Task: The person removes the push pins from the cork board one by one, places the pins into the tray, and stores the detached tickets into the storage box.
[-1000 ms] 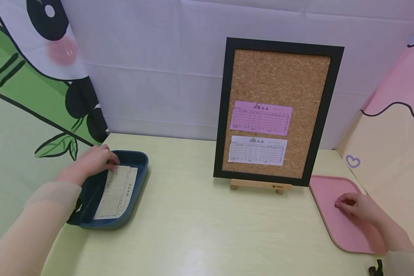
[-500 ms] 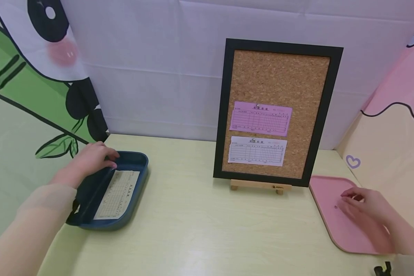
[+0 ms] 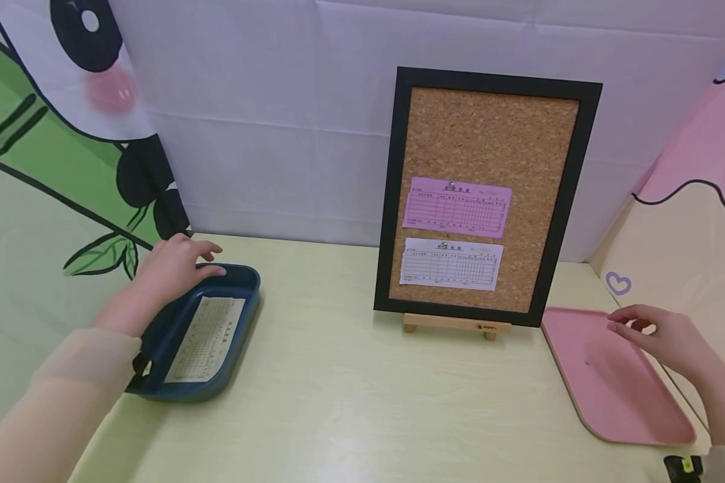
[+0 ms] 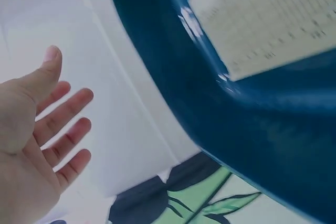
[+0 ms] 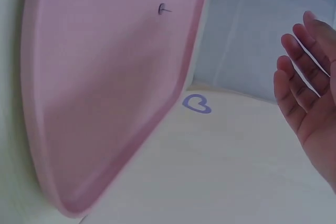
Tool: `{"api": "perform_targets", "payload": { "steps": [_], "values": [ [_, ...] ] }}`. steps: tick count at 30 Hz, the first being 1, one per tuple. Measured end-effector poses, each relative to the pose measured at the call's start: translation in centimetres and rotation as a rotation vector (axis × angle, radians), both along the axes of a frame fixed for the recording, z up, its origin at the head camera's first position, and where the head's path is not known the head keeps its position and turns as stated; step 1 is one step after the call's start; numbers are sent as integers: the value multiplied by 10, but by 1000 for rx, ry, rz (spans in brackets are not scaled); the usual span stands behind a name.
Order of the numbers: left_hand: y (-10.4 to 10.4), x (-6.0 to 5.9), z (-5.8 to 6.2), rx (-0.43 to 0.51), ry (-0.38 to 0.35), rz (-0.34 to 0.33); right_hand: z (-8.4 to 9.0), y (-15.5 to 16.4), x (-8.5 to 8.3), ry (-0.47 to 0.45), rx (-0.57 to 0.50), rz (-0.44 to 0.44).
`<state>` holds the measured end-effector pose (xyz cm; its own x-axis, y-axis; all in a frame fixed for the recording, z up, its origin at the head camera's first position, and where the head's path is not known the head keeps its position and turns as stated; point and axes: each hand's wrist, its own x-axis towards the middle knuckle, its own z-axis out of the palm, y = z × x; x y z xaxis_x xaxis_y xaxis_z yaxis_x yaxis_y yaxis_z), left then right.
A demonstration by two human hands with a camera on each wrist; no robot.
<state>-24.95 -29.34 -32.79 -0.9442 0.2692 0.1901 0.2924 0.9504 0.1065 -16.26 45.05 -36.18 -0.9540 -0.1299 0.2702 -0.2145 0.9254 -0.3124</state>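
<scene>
L hand [image 3: 172, 272] is hovering, fingers straight, holding nothing, over the dark-blue plastic tray [image 3: 242, 315] w/ a cream printed slip [image 3: 207, 338] lying inside: probably light, floppy, best pinched at an edge. R hand [image 3: 664, 339], loosely spread and holding nothing, is hanging above the flat pink tray [image 3: 604, 396], where a small pushpin [image 5: 164, 9] is lying.

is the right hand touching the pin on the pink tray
Apart. The right wrist view shows the right hand open in the air, well clear of the pin, which lies alone on the pink tray.
</scene>
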Motion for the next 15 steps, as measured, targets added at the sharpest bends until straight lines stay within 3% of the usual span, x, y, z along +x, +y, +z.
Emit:
{"api": "perform_targets", "payload": {
  "steps": [9, 15],
  "values": [
    [28, 18, 16, 112, 100, 43, 23, -22, 2, 137, -55, -24],
    [48, 32, 22, 178, 189, 13, 32, -43, 4, 188, -91, -36]
  ]
}}
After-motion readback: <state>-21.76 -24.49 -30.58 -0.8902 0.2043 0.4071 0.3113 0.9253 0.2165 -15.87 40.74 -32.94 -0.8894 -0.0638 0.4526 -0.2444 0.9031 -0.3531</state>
